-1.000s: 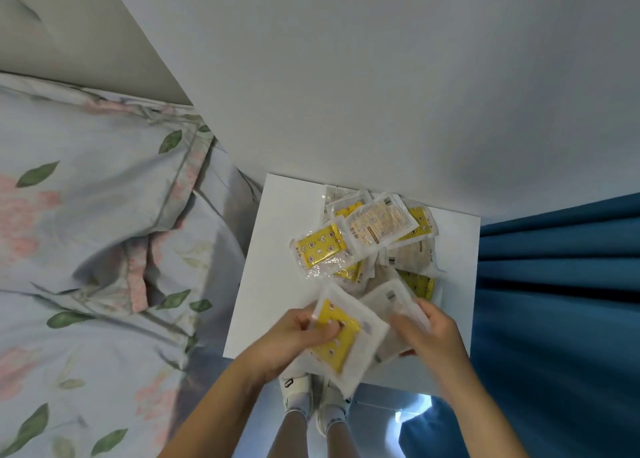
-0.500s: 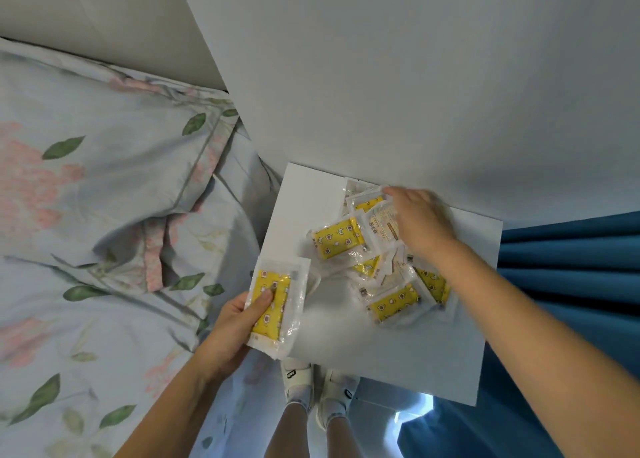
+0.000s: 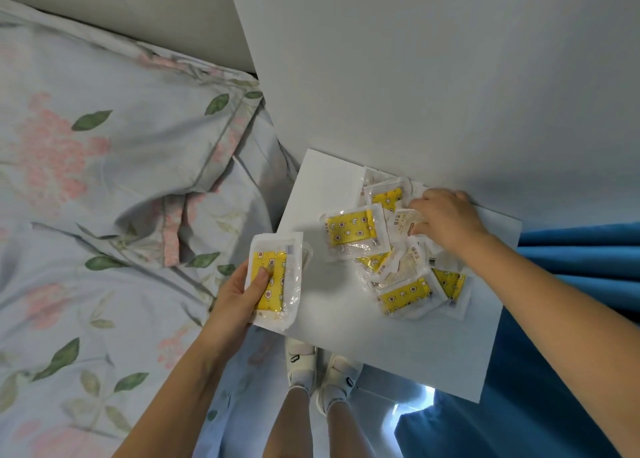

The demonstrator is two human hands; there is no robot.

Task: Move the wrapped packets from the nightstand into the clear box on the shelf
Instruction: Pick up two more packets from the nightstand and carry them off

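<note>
Several wrapped packets, clear plastic with yellow patterned inserts, lie in a loose pile point(image 3: 398, 257) on the white nightstand point(image 3: 332, 322). My left hand point(image 3: 239, 295) holds a small stack of packets point(image 3: 275, 277) at the nightstand's left edge, thumb pressed on the top one. My right hand point(image 3: 446, 218) reaches over the far side of the pile by the wall and pinches a pale packet point(image 3: 403, 222) with its fingertips. The clear box and the shelf are out of view.
A bed with floral bedding and a pillow point(image 3: 114, 167) fills the left. A white wall point(image 3: 433, 77) rises behind the nightstand. Blue curtains point(image 3: 571, 319) hang at the right. My legs and white shoes point(image 3: 318, 371) stand below the nightstand's front edge.
My left hand has carried its packets from the nightstand's front to its left edge. My right hand left the front and reached to the far packets, where it now pinches one.
</note>
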